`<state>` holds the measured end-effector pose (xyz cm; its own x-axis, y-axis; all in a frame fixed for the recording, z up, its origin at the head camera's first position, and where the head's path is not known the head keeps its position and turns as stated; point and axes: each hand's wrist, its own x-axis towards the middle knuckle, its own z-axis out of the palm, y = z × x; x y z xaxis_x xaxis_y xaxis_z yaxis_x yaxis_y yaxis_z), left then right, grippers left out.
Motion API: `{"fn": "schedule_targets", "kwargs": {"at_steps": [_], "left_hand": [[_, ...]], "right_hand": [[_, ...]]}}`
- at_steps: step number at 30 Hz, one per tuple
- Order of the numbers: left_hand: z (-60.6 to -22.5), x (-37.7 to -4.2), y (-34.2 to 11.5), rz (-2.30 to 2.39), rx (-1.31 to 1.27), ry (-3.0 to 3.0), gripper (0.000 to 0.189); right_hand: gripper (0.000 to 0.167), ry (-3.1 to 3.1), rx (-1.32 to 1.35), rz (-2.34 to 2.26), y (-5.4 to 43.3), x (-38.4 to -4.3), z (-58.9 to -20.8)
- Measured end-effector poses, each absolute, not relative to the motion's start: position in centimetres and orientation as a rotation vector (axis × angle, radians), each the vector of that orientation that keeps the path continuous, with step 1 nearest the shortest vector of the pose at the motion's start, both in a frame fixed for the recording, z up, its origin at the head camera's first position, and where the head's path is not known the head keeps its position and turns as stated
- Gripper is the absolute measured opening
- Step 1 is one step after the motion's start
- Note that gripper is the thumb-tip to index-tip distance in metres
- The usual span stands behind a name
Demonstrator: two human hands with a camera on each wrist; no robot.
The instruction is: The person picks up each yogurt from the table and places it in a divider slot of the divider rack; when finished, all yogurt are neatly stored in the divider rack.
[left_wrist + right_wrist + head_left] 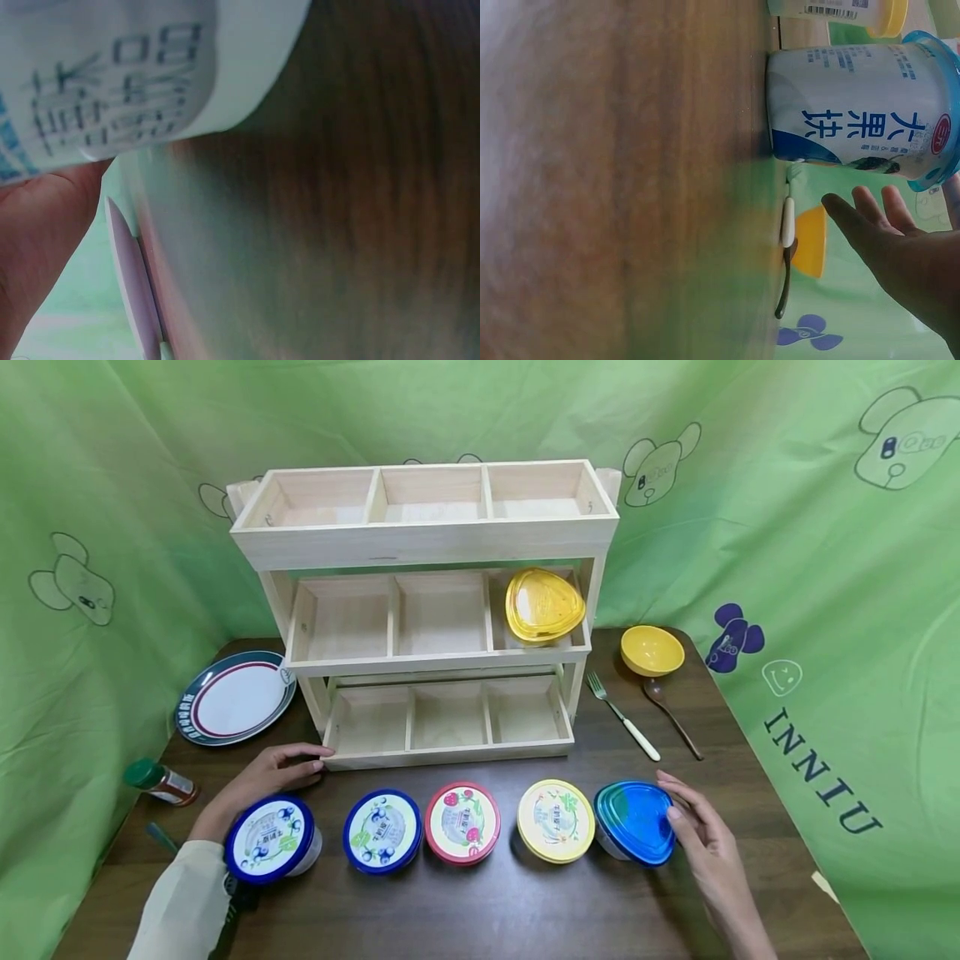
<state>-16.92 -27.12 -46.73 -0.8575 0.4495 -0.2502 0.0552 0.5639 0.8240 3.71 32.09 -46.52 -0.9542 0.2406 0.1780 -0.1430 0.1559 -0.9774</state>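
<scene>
Count one yellow tub (544, 604) in rack's (427, 543) middle-right compartment and five tubs (462, 822) yet on desk (465, 914), with left fingers (303, 750) relaxed at rack's lower corner, right fingers (688, 795) ungripped beside rightmost tub (636, 821).

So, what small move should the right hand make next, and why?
The right hand should probably close its fingers around the cup with the triangular blue lid: thumb and fingers are spread beside the lid, not wrapped around the cup, while the left hand is at the wooden shelf's lower corner.
</scene>
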Motion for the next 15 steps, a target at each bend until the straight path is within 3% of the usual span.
{"fn": "schedule_targets", "kwargs": {"at_steps": [15], "left_hand": [[-47.0,-17.3,-27.44,1.2,0.459,2.372,0.038]], "right_hand": [[0.026,-2.205,-0.029,1.829,31.92,3.71,-46.48]]}}
